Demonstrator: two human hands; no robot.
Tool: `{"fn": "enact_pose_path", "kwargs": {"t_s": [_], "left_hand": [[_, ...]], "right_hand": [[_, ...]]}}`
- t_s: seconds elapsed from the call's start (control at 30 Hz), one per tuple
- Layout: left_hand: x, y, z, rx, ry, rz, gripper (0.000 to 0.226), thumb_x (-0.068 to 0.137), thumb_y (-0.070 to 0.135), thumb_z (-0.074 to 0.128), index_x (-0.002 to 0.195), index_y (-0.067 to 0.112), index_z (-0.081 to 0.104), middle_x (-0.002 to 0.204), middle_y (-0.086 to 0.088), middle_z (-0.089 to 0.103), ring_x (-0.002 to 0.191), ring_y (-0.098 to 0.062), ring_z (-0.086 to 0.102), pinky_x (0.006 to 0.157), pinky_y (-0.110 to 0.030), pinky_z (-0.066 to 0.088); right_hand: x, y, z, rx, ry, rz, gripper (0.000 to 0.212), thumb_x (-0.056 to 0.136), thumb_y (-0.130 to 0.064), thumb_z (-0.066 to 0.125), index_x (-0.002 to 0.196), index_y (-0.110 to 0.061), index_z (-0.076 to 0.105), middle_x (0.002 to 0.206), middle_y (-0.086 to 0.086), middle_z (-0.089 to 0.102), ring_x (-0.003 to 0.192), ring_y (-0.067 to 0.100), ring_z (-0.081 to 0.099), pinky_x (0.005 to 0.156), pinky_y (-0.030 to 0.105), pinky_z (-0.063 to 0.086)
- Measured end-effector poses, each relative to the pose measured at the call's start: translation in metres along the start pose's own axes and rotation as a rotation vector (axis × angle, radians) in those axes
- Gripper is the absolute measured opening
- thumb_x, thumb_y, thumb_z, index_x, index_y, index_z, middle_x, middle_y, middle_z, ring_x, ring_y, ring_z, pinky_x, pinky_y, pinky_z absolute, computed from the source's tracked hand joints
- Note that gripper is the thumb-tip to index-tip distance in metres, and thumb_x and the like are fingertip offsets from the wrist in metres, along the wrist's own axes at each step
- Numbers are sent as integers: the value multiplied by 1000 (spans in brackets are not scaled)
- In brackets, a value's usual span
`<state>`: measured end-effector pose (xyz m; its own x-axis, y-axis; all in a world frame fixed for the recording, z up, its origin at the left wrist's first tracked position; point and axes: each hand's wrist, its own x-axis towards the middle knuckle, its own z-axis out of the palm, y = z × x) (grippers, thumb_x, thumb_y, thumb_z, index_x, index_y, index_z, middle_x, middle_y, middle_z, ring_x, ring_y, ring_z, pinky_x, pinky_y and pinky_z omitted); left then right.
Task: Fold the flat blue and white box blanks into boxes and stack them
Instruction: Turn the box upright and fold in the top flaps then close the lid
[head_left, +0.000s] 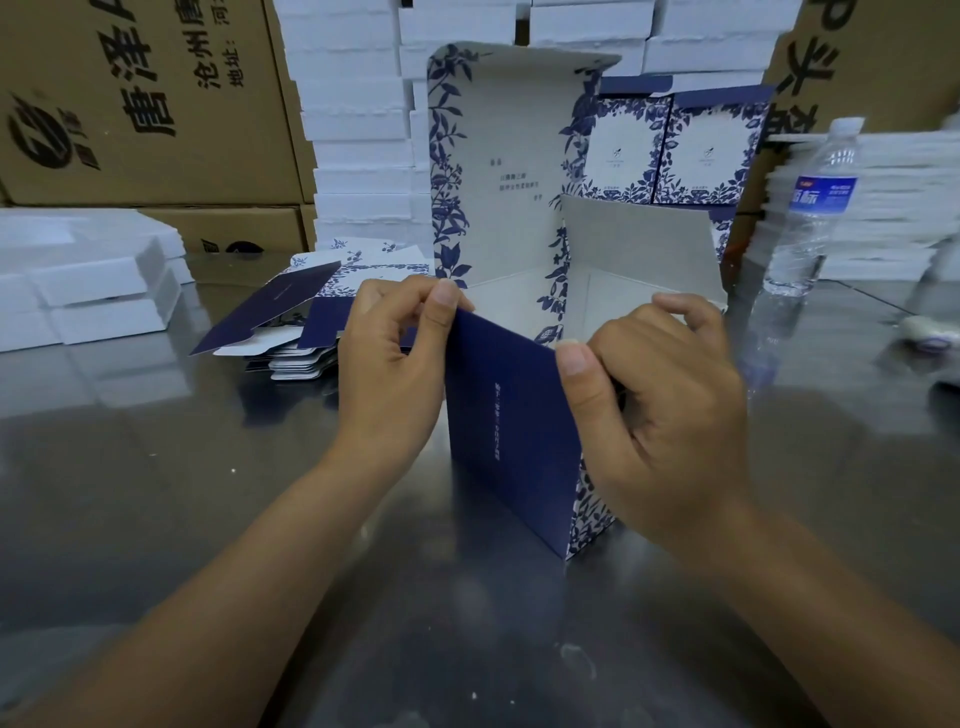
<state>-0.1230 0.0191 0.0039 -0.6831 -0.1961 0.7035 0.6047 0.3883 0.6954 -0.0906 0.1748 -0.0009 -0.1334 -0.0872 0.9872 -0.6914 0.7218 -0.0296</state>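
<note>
A half-formed blue and white box (511, 415) stands upright on the steel table (156, 467), its dark blue front panel facing me and its tall white lid flap raised behind. My left hand (395, 364) pinches the top left corner of the blue panel. My right hand (665, 410) grips the box's right top edge, thumb on the panel's corner. A pile of flat blue and white blanks (306, 322) lies to the left behind my left hand. Two finished boxes (670, 150) stand side by side at the back.
White foam trays (358, 119) are stacked high behind the box, with more at the left (88, 280) and right (878, 208). Brown printed cartons (140, 98) line the back wall. A clear water bottle (810, 208) stands at the right.
</note>
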Motion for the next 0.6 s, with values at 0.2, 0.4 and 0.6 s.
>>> {"fn": "enact_pose_path", "kwargs": {"t_s": [0.2, 0.4, 0.6], "left_hand": [[-1, -4, 0, 75, -2, 73, 27, 95, 32, 42, 82, 17, 61, 80, -1, 46, 79, -22, 49, 71, -22, 38], [-1, -2, 1, -34, -43, 21, 26, 96, 30, 41, 73, 27, 53, 83, -8, 50, 74, -11, 45, 70, -24, 36], [7, -1, -6, -326, 62, -191, 27, 97, 37, 43, 80, 23, 58, 82, 8, 59, 84, -12, 52, 81, -30, 41]], "right_hand": [[-1, -3, -1, 31, 38, -28, 41, 91, -14, 46, 51, -10, 41, 54, -4, 29, 52, 16, 31, 83, 33, 36], [2, -1, -4, 40, -3, -38, 39, 94, -18, 41, 56, -12, 46, 56, -4, 37, 57, 16, 40, 89, 37, 34], [10, 2, -9, 118, 77, 3, 25, 90, -15, 40, 90, -3, 62, 95, -4, 53, 96, 19, 52, 86, 50, 40]]}}
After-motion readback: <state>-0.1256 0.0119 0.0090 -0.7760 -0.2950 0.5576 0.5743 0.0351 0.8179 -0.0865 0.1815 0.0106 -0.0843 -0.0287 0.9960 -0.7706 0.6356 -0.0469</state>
